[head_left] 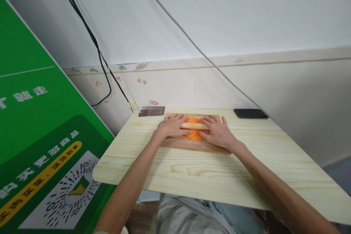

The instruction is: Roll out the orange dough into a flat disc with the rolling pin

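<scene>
On the tabletop point(186, 175), mid-board, we've got a wooden rolling pin point(195, 126) lying across a flattened piece of orange dough point(195, 136) (could be clay, can't tell). Both sit on the wooden board point(189, 144). Our left hand point(173, 125) covers one end of the pin, our right hand point(218, 131) the other. Fingers on both are stretched out and spread, palms down; thumbs on the near side, rest over the far side. Laid over the pin, not curled round it. Pin ends hidden under the hands.

Step in hand, our read: rolling the dough flat. Another stroke would call for level pressure from both palms, pin kept square, thumbs clear of the dough. Thickness not readable from here. Black phone point(251, 113) lies well apart, off to the right.
</scene>
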Available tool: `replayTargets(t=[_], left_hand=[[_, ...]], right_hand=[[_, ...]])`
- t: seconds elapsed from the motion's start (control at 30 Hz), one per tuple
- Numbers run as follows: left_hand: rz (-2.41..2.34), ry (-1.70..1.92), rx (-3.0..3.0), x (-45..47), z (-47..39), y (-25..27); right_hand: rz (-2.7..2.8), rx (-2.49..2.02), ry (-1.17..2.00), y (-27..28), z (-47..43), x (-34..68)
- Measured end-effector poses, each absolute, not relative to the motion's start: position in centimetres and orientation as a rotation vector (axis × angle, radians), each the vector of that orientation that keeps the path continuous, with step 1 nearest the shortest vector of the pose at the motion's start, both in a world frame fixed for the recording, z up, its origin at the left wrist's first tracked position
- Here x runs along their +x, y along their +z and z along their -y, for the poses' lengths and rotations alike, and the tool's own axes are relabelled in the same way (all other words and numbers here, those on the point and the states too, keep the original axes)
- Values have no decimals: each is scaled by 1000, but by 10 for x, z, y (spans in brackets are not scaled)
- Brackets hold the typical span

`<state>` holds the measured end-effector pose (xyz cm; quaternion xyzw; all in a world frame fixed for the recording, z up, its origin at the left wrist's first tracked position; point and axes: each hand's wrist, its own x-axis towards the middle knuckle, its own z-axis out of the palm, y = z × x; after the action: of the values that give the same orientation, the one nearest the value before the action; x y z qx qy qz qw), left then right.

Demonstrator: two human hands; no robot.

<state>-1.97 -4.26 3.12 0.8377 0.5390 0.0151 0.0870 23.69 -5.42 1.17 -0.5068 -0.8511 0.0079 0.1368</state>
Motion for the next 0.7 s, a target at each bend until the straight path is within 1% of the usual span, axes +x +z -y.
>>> replayTargets(t=[0.7], left_hand=[[-1774, 72, 2434, -7, 49, 33]], right_hand=[[2440, -1480, 30, 11, 57, 233]])
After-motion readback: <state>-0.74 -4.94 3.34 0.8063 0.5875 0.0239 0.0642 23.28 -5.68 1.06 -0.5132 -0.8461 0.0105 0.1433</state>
